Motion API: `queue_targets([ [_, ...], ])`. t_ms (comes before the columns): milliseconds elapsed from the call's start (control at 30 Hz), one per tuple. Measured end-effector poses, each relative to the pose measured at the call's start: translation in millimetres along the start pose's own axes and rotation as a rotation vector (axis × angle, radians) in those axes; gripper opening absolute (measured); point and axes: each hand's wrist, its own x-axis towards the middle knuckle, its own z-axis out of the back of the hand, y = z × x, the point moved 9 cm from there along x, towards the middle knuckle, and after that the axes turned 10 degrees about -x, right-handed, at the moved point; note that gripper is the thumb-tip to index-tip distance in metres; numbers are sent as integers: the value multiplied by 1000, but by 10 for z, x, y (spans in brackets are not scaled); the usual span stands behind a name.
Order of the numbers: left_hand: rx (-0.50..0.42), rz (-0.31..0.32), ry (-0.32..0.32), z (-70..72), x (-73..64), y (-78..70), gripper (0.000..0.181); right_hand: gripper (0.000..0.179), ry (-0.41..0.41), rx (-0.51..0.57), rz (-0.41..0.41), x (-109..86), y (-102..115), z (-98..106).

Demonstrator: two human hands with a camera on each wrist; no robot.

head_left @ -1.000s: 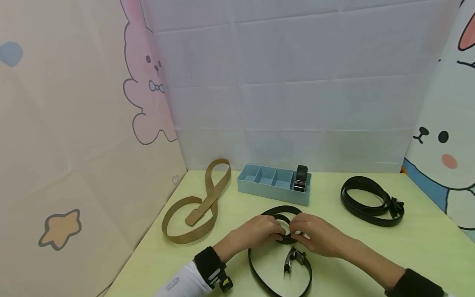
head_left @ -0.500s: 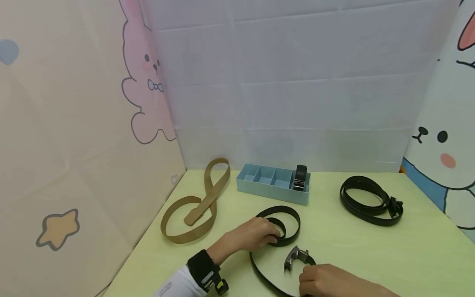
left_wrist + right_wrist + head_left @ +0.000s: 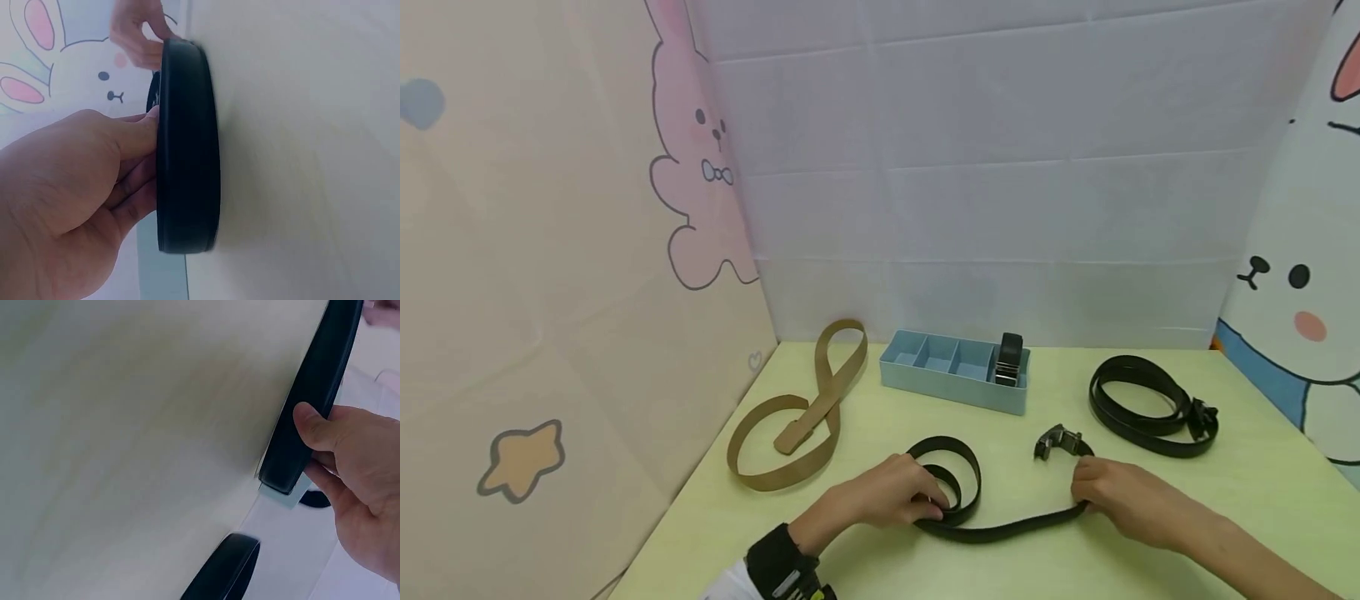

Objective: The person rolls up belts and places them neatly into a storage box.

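Observation:
A black belt (image 3: 1000, 532) stands on its edge, its tail end in a loose coil and a straight run leading right. At the coil's near left side my left hand (image 3: 889, 493) pinches the strap, its fingers inside the coil. My right hand (image 3: 1126, 498) grips the strap close to the metal buckle (image 3: 1060, 440), which points left beyond the fingers. In the left wrist view the strap (image 3: 189, 150) rises broadside beside the thumb. The right wrist view has the thumb flat on the strap (image 3: 312, 394), with fingers behind it.
Farther back stands a blue divided box (image 3: 951, 382) with a rolled black belt (image 3: 1008, 358) in its rightmost compartment. A tan belt (image 3: 786, 479) lies looped at left. Another coiled black belt (image 3: 1138, 433) lies at right. A white curtain (image 3: 985, 208) hangs behind the table.
My right hand has left the coil, taken hold of the strap by the buckle and carried it right and away from me. The coil has shifted slightly left and nearer with my left hand.

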Motion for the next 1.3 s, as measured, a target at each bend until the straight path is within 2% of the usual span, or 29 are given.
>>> queue_targets([
  [133,-33,1,-5,-15,-27,-37,14,35,-6,-75,-42,-33,-195,-18],
  [233,-33,-3,-13,-29,-19,-52,13,33,42,-41,-69,-7,-170,-28],
  [333,-23,-5,-14,-44,1,-57,12,33,69,51,-62,108,42,0],
  [467,-7,-8,-8,-62,58,-60,12,30,-9,157,27,384,494,81],
  [533,0,-14,-5,-68,105,-63,12,23,-61,169,85,530,710,105],
  [600,5,-23,-5,-71,159,-66,13,16,-78,163,117,653,867,100],
  [700,6,-34,-4,-63,235,-71,13,11,-78,131,126,789,993,63],
  [800,7,-45,-1,-46,293,-63,15,13,-58,114,111,840,1013,11],
  [1000,-27,-21,-4,0,332,40,17,22,-75,47,90,725,905,-2],
  [1133,-67,-11,-5,9,308,95,17,27,-86,-3,86,577,788,21],
  [1300,-134,-2,-10,22,262,136,17,31,-76,-15,99,362,617,42],
])
